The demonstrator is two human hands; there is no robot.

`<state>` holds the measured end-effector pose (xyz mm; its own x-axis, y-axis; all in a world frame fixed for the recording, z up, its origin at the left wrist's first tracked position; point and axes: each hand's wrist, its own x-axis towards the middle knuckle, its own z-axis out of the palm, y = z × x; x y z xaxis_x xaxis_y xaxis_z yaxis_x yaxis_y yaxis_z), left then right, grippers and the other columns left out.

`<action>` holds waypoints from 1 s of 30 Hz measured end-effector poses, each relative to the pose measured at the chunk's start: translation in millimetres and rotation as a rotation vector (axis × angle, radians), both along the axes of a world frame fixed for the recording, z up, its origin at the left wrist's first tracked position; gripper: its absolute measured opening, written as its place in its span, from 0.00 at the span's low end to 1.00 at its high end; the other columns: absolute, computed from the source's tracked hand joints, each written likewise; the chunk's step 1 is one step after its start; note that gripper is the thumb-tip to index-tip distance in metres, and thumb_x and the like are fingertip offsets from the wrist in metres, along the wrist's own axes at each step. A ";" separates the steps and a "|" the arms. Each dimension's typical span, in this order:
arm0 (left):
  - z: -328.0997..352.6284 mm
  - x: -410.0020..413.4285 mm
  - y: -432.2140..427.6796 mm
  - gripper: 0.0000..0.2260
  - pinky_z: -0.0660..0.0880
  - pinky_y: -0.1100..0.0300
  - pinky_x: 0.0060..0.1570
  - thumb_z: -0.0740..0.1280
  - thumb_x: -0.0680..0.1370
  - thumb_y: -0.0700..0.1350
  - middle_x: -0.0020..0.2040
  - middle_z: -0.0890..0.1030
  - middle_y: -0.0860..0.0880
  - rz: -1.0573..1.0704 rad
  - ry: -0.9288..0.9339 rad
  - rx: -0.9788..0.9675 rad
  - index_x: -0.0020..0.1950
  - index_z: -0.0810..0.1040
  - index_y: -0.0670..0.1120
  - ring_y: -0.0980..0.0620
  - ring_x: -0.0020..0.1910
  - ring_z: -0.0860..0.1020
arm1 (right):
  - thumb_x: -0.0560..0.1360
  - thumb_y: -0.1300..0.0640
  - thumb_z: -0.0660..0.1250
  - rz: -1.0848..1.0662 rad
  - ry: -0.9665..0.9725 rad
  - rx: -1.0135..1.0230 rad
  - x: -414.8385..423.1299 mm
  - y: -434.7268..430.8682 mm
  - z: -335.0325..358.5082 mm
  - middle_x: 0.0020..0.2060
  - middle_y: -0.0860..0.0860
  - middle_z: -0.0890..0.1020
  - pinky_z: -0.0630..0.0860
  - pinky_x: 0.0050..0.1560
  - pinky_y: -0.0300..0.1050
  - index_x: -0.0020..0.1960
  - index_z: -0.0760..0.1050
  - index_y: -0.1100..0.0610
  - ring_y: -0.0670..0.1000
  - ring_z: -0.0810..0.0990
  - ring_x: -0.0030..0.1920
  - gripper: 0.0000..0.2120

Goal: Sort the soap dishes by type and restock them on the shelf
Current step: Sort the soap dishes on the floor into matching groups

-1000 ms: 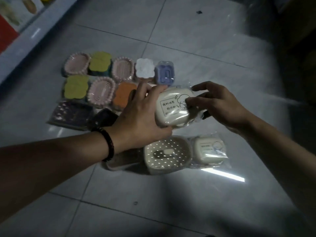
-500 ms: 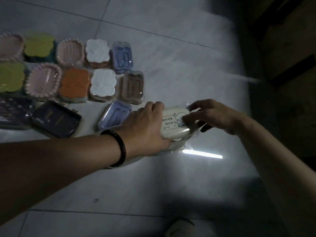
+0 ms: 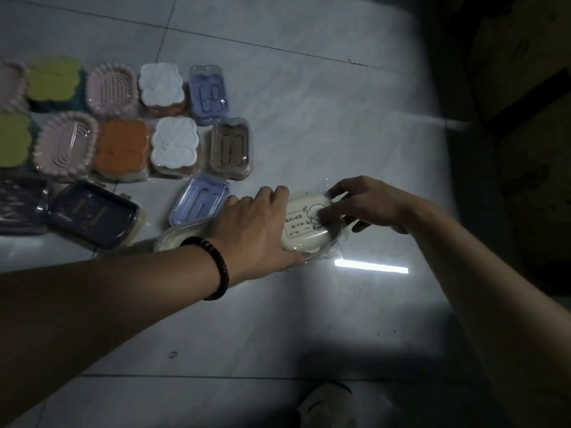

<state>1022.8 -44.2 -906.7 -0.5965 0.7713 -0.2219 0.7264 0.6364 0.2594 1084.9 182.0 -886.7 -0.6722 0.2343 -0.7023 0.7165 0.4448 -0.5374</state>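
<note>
A cream soap box [image 3: 304, 225] in clear wrap, with a cartoon and writing on its lid, rests low over the tiled floor. My left hand [image 3: 258, 225] grips its left side and my right hand [image 3: 364, 205] pinches its right end and wrap. Under my left wrist lies another cream dish [image 3: 179, 237], partly hidden. Laid out to the left are a lilac dish [image 3: 200, 200], a brown one [image 3: 230, 148], white flower-shaped ones [image 3: 174, 143], an orange one [image 3: 122, 148], pink scalloped ones [image 3: 66, 146], yellow-green ones [image 3: 52, 78] and dark purple boxes [image 3: 92, 214].
The grey tiled floor [image 3: 309, 103] stretches behind and to the right of the dishes. Dark cardboard boxes [image 3: 525, 88] stand along the right edge. The toe of a shoe [image 3: 327, 403] shows at the bottom. A bright strip of reflected light [image 3: 370, 267] lies by the box.
Both hands have lowered the cream box from mid-air down toward the floor. The view has swung right, so the rows of dishes now sit further left.
</note>
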 end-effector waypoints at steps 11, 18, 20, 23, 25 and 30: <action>0.1 3.2 -3.5 0.45 0.72 0.47 0.57 0.73 0.64 0.77 0.61 0.76 0.49 -0.038 0.023 -0.011 0.70 0.65 0.51 0.44 0.55 0.80 | 0.73 0.43 0.78 0.125 -0.096 0.080 0.1 0.8 11.0 0.54 0.52 0.84 0.83 0.51 0.50 0.73 0.73 0.52 0.53 0.85 0.52 0.33; 13.1 -6.8 -11.5 0.46 0.72 0.46 0.61 0.64 0.66 0.81 0.65 0.76 0.50 -0.052 0.003 0.033 0.73 0.66 0.52 0.44 0.60 0.78 | 0.78 0.39 0.70 0.187 0.038 0.264 -14.9 1.5 21.2 0.63 0.54 0.82 0.80 0.63 0.57 0.74 0.72 0.50 0.53 0.83 0.57 0.28; 22.8 -16.9 -16.0 0.44 0.73 0.45 0.63 0.57 0.69 0.81 0.67 0.77 0.49 -0.057 -0.024 0.039 0.74 0.67 0.52 0.44 0.63 0.78 | 0.79 0.40 0.69 0.201 0.092 0.304 -24.4 -4.0 27.3 0.64 0.53 0.82 0.79 0.65 0.57 0.72 0.74 0.50 0.53 0.82 0.58 0.25; 35.0 -36.2 -27.8 0.36 0.74 0.43 0.63 0.49 0.77 0.77 0.65 0.80 0.49 -0.059 0.046 0.055 0.70 0.72 0.51 0.43 0.62 0.79 | 0.80 0.42 0.69 0.301 0.165 0.398 -41.2 -16.6 42.4 0.62 0.51 0.84 0.77 0.61 0.49 0.71 0.77 0.50 0.52 0.82 0.57 0.22; 44.0 -53.1 -37.9 0.29 0.74 0.43 0.62 0.51 0.81 0.71 0.63 0.81 0.48 -0.052 0.084 0.030 0.66 0.75 0.52 0.41 0.61 0.79 | 0.81 0.45 0.69 0.408 0.263 0.473 -54.7 -27.8 56.4 0.59 0.50 0.85 0.76 0.56 0.44 0.69 0.79 0.51 0.49 0.82 0.54 0.19; 44.4 -104.0 -75.4 0.19 0.79 0.48 0.52 0.57 0.83 0.64 0.54 0.84 0.44 0.060 0.014 -0.148 0.52 0.79 0.51 0.39 0.52 0.81 | 0.81 0.46 0.69 0.633 0.366 0.545 -112.2 -62.5 87.3 0.57 0.48 0.85 0.77 0.53 0.43 0.67 0.79 0.49 0.49 0.83 0.53 0.16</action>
